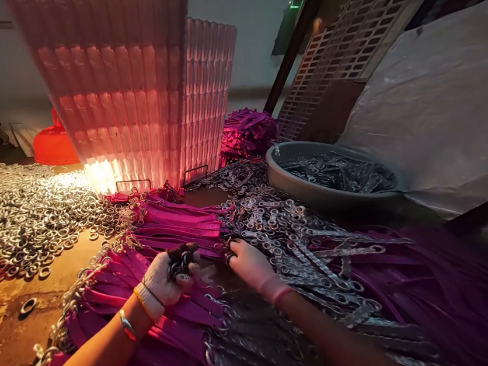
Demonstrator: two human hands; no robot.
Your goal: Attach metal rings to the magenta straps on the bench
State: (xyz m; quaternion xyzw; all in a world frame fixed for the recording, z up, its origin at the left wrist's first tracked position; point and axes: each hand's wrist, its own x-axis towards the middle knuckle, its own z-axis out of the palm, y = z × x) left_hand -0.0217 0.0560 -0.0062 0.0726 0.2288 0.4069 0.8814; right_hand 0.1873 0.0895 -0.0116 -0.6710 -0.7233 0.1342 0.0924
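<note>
My left hand (165, 279), in a pale glove, is closed around a bunch of dark metal rings (181, 262). It is above magenta straps (123, 285) with small metal links at their ends. To its right, the fingers of my right hand (251, 267) are bent together at the end of another bundle of magenta straps (178, 223). Something small and dark shows at those fingertips, too hidden to name. Beside this hand lies a heap of silver chains (293, 230) with rings on their ends.
Loose metal rings (22, 214) are piled on the wooden table (5, 327) at left. Two clear ribbed plastic panels (129, 102) stand behind, near a red lamp shade (52, 146). A grey basin (310, 190) of chains sits at right, with more magenta straps (435, 278) below.
</note>
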